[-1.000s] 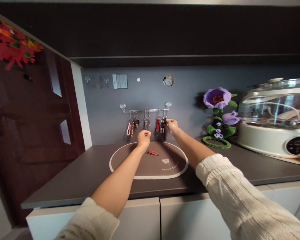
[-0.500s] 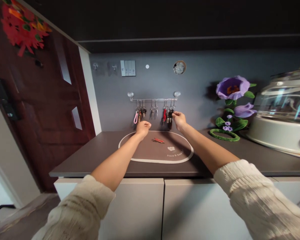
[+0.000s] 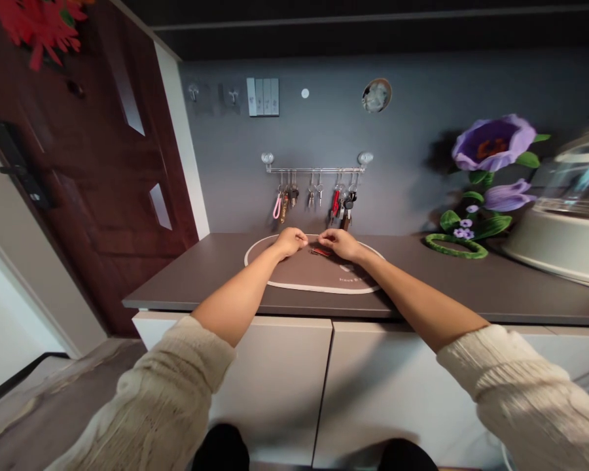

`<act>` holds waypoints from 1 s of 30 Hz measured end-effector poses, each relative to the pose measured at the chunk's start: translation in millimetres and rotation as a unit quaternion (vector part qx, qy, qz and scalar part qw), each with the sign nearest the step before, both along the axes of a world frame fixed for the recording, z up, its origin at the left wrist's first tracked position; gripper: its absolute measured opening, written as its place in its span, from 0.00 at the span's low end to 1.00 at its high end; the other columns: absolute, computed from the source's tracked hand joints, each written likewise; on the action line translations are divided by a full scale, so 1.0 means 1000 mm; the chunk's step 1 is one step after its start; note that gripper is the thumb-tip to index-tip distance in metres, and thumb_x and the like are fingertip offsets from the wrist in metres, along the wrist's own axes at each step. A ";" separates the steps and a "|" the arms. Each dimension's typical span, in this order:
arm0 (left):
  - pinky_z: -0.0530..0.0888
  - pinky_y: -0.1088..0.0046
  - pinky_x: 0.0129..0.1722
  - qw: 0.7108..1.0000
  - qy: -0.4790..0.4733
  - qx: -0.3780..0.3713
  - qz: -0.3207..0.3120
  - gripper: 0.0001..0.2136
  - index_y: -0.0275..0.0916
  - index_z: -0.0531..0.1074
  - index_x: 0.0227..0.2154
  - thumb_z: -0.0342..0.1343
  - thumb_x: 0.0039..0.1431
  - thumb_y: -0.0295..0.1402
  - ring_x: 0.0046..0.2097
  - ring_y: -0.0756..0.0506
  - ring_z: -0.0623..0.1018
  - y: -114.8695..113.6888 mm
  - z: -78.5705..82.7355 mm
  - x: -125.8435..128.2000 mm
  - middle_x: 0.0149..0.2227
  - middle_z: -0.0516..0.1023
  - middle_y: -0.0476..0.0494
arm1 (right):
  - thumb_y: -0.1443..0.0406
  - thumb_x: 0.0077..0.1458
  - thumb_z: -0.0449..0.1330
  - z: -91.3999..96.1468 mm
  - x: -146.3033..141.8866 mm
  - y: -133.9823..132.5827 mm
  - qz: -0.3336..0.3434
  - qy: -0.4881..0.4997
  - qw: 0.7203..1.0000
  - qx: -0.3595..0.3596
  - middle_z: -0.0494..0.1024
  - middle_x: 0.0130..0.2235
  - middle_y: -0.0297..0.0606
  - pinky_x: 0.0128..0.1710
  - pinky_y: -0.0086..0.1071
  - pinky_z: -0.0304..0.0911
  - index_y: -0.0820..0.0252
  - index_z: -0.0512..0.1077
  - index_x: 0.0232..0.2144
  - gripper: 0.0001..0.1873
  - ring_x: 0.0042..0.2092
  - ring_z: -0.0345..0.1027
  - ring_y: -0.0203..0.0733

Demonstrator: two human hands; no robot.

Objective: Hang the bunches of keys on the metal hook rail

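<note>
My left hand [image 3: 292,243] hovers over the brown oval mat [image 3: 289,276], its thumb and fingertips pressed together; whatever may be between them is too small to make out. Close beside it, my right hand [image 3: 342,244] has its fingers curled together just over a small flat red item [image 3: 321,252] that lies on the mat. I cannot tell whether those fingertips touch it. Behind both hands, a clear hook rail [image 3: 319,171] on the wall carries a pink loop [image 3: 277,207], small keys [image 3: 311,196], a red key fob [image 3: 335,203] and a dark key bunch [image 3: 349,201].
A purple fabric flower [image 3: 495,145] with a green ring base stands on the counter [image 3: 177,267] at the right, beside a white appliance with a clear dome [image 3: 564,229]. White cabinet doors [image 3: 275,386] lie below; a dark red door [image 3: 103,196] is at the left.
My right hand has left the dark key bunch on the rail and come down over the red item. My left hand has moved inward beside it. The view has tipped downward.
</note>
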State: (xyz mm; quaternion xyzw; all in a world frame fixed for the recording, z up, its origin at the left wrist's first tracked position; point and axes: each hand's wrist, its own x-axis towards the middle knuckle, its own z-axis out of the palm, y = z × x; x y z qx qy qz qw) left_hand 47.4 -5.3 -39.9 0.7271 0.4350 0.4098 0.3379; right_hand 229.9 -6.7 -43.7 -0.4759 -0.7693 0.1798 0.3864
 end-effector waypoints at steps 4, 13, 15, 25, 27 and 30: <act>0.64 0.77 0.28 0.999 0.052 -0.015 0.000 0.05 0.32 0.72 0.27 0.57 0.44 0.24 0.23 0.55 0.65 0.000 -0.001 -0.002 0.22 0.70 0.50 | 0.57 0.47 0.55 -0.001 0.000 0.000 0.070 -0.080 0.994 -0.013 0.74 0.31 0.37 0.35 0.29 0.58 0.64 0.72 0.32 0.15 0.31 0.63 0.35; 0.66 0.77 0.30 0.994 0.101 -0.038 -0.004 0.10 0.31 0.72 0.33 0.57 0.44 0.22 0.26 0.54 0.68 -0.003 0.002 -0.001 0.27 0.73 0.47 | 0.54 0.48 0.53 0.005 -0.002 -0.009 0.138 -0.118 0.983 -0.034 0.73 0.31 0.39 0.33 0.28 0.56 0.66 0.72 0.31 0.20 0.30 0.61 0.34; 0.66 0.77 0.30 0.993 0.107 -0.040 -0.001 0.10 0.31 0.72 0.33 0.57 0.44 0.22 0.26 0.54 0.68 -0.004 0.003 -0.001 0.27 0.74 0.46 | 0.53 0.47 0.53 0.004 0.000 -0.006 0.136 -0.112 0.984 -0.033 0.73 0.30 0.38 0.33 0.28 0.56 0.66 0.72 0.31 0.21 0.30 0.61 0.34; 0.67 0.77 0.31 0.994 0.102 -0.029 -0.016 0.09 0.31 0.71 0.33 0.55 0.46 0.22 0.27 0.54 0.69 -0.003 0.001 0.000 0.28 0.74 0.46 | 0.51 0.43 0.56 0.002 0.007 -0.002 0.094 -0.083 0.990 -0.059 0.70 0.24 0.34 0.26 0.27 0.53 0.66 0.72 0.28 0.21 0.24 0.57 0.30; 0.67 0.77 0.31 0.995 0.092 -0.028 -0.021 0.08 0.31 0.71 0.33 0.55 0.46 0.22 0.27 0.54 0.69 -0.004 0.000 0.001 0.27 0.73 0.46 | 0.51 0.43 0.56 0.003 0.009 -0.002 0.088 -0.066 0.992 -0.066 0.70 0.23 0.33 0.25 0.27 0.53 0.66 0.71 0.28 0.21 0.23 0.57 0.30; 0.67 0.77 0.32 0.997 0.075 -0.009 -0.025 0.08 0.31 0.72 0.32 0.56 0.46 0.23 0.26 0.54 0.69 -0.003 -0.002 0.003 0.25 0.73 0.48 | 0.52 0.45 0.56 0.005 0.010 -0.004 0.084 -0.038 0.993 -0.070 0.69 0.22 0.32 0.25 0.27 0.53 0.65 0.69 0.27 0.19 0.23 0.57 0.30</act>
